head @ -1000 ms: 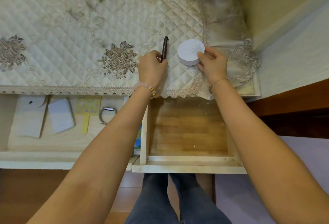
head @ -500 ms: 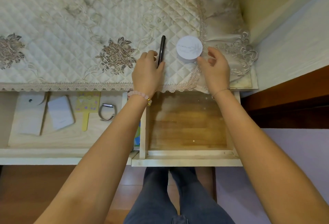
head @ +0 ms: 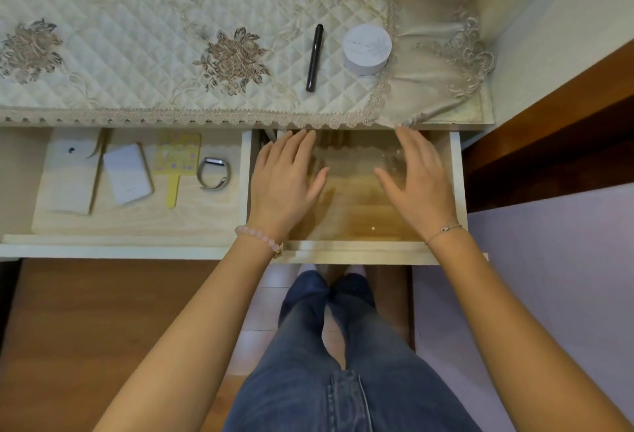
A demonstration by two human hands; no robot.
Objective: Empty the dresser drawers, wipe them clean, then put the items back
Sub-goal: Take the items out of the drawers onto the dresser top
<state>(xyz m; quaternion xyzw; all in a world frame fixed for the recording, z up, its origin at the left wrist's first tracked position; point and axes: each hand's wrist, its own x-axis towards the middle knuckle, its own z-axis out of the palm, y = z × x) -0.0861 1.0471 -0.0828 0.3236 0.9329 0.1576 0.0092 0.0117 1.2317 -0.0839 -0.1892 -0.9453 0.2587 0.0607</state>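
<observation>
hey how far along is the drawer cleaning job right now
Early on. Done: the right drawer looks empty, with the black pen and white round jar lying on the quilted cover. In hand: nothing; the left hand and right hand are open over that drawer. Left: the left drawer holds its items, no cloth is visible, so wiping and restocking remain.
</observation>
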